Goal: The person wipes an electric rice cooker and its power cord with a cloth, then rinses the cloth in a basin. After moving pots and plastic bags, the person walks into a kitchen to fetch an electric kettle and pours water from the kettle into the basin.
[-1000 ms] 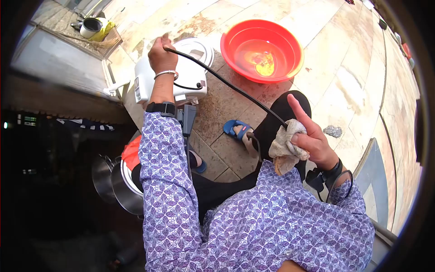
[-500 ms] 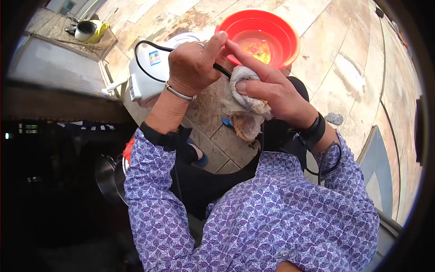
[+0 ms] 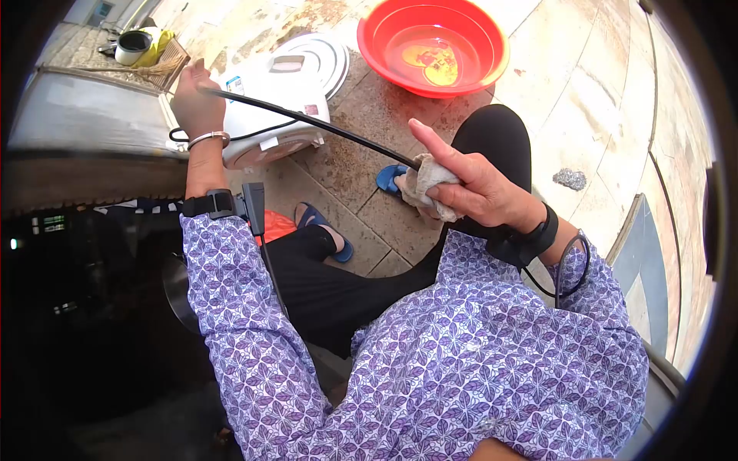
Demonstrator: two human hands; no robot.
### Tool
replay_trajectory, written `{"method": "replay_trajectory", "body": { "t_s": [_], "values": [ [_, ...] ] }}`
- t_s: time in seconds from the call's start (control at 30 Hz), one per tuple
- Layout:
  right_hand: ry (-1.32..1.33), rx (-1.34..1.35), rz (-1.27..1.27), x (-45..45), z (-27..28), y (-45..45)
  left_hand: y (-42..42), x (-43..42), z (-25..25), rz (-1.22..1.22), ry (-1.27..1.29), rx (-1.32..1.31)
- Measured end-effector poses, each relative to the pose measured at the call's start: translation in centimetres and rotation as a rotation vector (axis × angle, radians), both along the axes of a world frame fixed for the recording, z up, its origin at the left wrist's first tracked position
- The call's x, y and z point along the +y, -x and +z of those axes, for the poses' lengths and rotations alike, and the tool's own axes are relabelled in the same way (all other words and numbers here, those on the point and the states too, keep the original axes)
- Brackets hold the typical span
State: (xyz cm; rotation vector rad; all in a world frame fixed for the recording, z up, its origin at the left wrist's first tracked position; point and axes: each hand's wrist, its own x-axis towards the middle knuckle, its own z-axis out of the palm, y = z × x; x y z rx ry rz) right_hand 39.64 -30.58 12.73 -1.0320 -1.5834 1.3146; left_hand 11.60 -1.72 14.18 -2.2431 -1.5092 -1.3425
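A black cord [image 3: 323,124] runs taut between my two hands. My left hand [image 3: 198,100] is closed on the cord at the upper left, beside a white appliance [image 3: 265,119]. My right hand [image 3: 480,184] grips a dirty whitish cloth [image 3: 432,184], with the index finger stretched out; the cord's lower right part enters the cloth. More cord loops across the appliance and past my left wrist. The appliance lies on the tiled ground, next to a round white lid-like piece [image 3: 327,61].
A red basin [image 3: 369,46] with water stands beyond my knee. A grey scouring pad [image 3: 570,179] lies on the tiles at right. At the upper left are a pot [image 3: 132,48], a yellow bag and a woven basket [image 3: 171,67]. Metal cookware [image 3: 178,296] stands at lower left.
Half a second ago my hands were close together near the basin. Since then my left hand has moved far to the left along with the cord, stretching it, while my right hand keeps the cloth.
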Motion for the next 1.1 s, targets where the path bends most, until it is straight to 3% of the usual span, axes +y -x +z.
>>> {"method": "replay_trajectory", "body": {
  "t_s": [0.1, 0.17, 0.23, 0.3, 0.4, 0.47, 0.57, 0.7, 0.77, 0.8, 1.03, 1.1],
  "values": [
    [-0.084, -0.056, 0.011, -1.2, -1.3, -0.6, 2.7, 0.3, -0.4, 0.153, 0.116, -0.024],
    [-0.005, -0.066, 0.027, -1.0, -1.4, -0.7, 3.2, -0.8, -0.6, 0.169, 0.055, 0.072],
    [0.026, -0.017, -0.003, -0.3, -2.0, -0.4, 1.8, -2.8, 0.4, 0.321, 0.276, 0.282],
    [-0.025, -0.034, -0.026, 0.0, -1.9, -0.2, 0.5, -4.7, 0.9, 0.035, 0.057, 0.418],
    [0.153, -0.012, 0.087, 0.7, -1.0, 0.6, -3.9, -8.4, 1.8, -0.332, -0.223, 0.579],
    [0.079, 0.064, 0.079, 1.8, -1.7, 1.7, -6.6, -11.0, 1.4, -0.586, -0.167, 0.613],
    [-0.068, 0.2, 0.013, 3.7, -2.2, 3.6, -8.4, -13.1, -1.0, -0.659, -0.113, 0.474],
    [-0.087, 0.261, -0.07, 4.1, -2.3, 4.7, -7.9, -11.4, -2.8, -0.595, 0.01, 0.369],
    [0.008, 0.179, -0.015, 3.1, -2.2, 4.5, -7.4, -10.5, -3.5, -0.456, 0.095, 0.082],
    [0.042, 0.24, -0.015, 2.4, -2.8, 4.6, -6.5, -9.7, -3.5, -0.338, 0.141, 0.073],
    [0.058, 0.204, -0.126, 0.3, -4.6, 4.6, -4.8, -10.9, -6.4, -0.287, 0.16, 0.015],
    [0.202, 0.275, -0.155, 0.1, -5.3, 4.6, -4.3, -12.2, -6.4, -0.189, 0.301, 0.197]
  ]
}}
